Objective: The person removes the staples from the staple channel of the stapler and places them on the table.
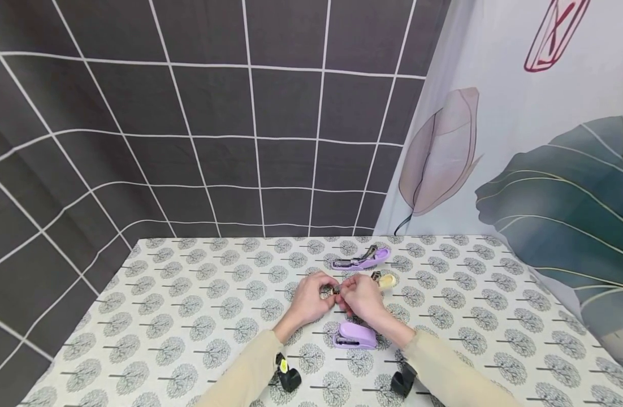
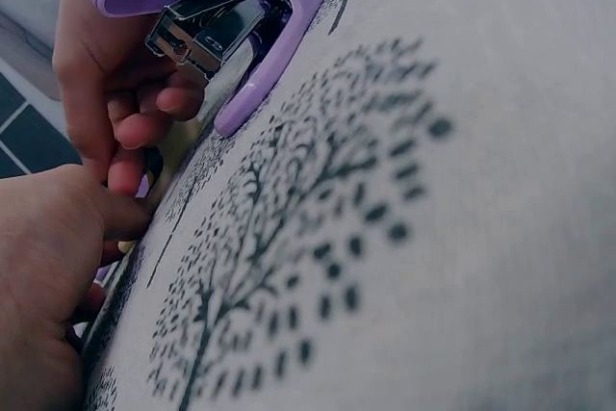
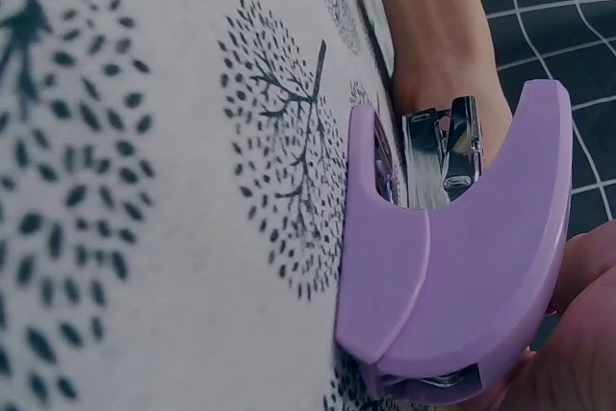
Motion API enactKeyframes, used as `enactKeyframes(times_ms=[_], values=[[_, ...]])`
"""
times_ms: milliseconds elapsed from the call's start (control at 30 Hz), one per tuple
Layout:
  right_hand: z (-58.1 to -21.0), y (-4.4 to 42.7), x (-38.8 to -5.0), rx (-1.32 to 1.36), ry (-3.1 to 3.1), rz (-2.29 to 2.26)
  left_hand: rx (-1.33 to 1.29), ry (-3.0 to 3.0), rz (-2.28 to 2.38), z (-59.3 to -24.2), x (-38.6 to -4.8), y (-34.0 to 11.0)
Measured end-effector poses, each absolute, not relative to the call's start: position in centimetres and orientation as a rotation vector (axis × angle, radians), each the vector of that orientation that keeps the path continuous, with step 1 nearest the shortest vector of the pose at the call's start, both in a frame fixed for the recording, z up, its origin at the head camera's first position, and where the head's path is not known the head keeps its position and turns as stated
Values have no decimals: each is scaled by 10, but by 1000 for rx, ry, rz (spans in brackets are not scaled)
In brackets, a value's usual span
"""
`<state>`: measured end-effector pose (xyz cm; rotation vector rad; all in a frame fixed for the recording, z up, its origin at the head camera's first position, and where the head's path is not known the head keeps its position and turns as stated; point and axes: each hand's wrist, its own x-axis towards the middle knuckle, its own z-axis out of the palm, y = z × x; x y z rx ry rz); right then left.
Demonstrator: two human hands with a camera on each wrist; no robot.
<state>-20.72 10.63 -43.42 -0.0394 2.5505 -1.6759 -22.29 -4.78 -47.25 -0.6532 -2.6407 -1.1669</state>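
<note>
My left hand [image 1: 312, 297] and right hand [image 1: 362, 297] meet fingertip to fingertip low over the table. Between them lies the front end of a yellow stapler [image 1: 387, 281]; its middle is hidden behind the right hand. The left thumb and fingers grip that front end. At the same spot the right thumb and forefinger pinch a small grey piece, mostly covered by the fingertips. Nearer my body, below the right hand, sits a light purple stapler [image 1: 355, 335], large in the right wrist view, with metal parts [image 2: 202, 40] showing in its mouth.
A second purple stapler [image 1: 362, 260] lies opened out beyond the hands, its metal arm raised. The tree-patterned tablecloth [image 1: 215, 316] covers the table. A dark grid curtain [image 1: 215, 113] hangs behind, and a leaf-printed curtain [image 1: 545, 198] hangs at the right.
</note>
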Motion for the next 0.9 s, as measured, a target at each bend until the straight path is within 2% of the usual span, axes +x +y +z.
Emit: enactKeyframes(times_ms=[900], values=[[-432,113,-204,-85,2479,-1765,-656,-2616,-1180,-473,-223,-47]])
